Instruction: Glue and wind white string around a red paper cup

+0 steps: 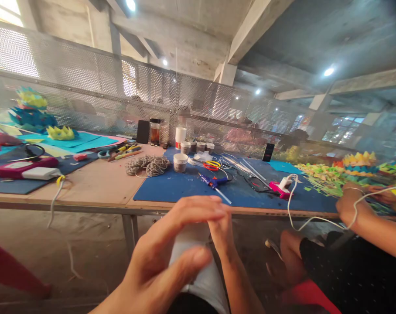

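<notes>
Raised in front of the table edge, my left hand (pixel 165 244) has its fingers bent over to the right and its thumb apart; it is open and holds nothing. Just behind its fingertips is my right hand (pixel 222 233), whose fingers are mostly hidden. Beyond both hands, a blue glue gun (pixel 213 181) with a clear stick lies on the blue mat (pixel 172 192). Red and yellow scissors (pixel 213 165) lie behind it. A paper cup (pixel 180 163) stands to the left, beside a bundle of grey cord (pixel 147 165).
A pink power strip (pixel 279 189) has a white cable looping off the table's edge. At the right, a person's hands (pixel 355 205) are near paper scraps (pixel 325 174). Another pink power strip (pixel 26 168) and paper crafts (pixel 32 113) lie left. A mesh panel (pixel 103 96) stands behind.
</notes>
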`<state>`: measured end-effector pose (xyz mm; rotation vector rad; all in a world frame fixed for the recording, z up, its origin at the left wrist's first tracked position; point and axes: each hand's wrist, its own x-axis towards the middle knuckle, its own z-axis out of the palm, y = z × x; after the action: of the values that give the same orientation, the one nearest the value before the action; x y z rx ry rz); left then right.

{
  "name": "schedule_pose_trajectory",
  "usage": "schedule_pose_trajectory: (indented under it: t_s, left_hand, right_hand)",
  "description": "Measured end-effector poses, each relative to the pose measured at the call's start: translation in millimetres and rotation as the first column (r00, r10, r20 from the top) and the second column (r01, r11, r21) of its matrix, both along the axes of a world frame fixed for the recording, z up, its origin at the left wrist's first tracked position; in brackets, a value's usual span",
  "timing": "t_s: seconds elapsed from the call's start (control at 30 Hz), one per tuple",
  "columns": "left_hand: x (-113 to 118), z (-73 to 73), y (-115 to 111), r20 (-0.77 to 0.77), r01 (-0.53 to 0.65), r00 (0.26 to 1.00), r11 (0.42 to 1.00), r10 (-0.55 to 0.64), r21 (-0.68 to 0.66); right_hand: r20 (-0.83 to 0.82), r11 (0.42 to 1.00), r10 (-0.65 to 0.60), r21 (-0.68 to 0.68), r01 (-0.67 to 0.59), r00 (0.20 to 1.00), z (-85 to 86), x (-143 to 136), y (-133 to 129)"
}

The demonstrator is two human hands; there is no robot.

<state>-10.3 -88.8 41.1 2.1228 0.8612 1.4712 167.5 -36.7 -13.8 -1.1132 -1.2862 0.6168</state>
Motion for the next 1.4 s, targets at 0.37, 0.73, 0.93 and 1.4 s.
schedule_pose_trajectory:
  t_s: [0.37, 0.73, 0.93, 1.4]
  left_hand:
    - [15, -38.1, 65, -0.204, -0.119, 0.971, 0.993, 0.122, 0.024]
    - [16, -38.3, 63, -0.193, -0.210, 0.960, 0.978, 0.202, -0.019]
    - [13, -40.4, 65, -0.247, -0.149, 0.960, 0.988, 0.135, -0.037]
    - [18, -38.2, 65, -0.248, -0.140, 0.960, 0.990, 0.132, -0.017]
  right_hand:
    - [-0.076, 0.998, 0.055, 0.030, -0.053, 0.996, 2.4, -1, 1]
    - [-0.067, 0.998, 0.062, 0.031, -0.060, 0.996, 2.6, -2, -2]
    - [-0.078, 0.997, 0.069, 0.040, -0.066, 0.995, 1.9, 0, -1]
    - [-0.057, 0.996, 0.066, 0.057, -0.063, 0.996, 1.0, 1, -2]
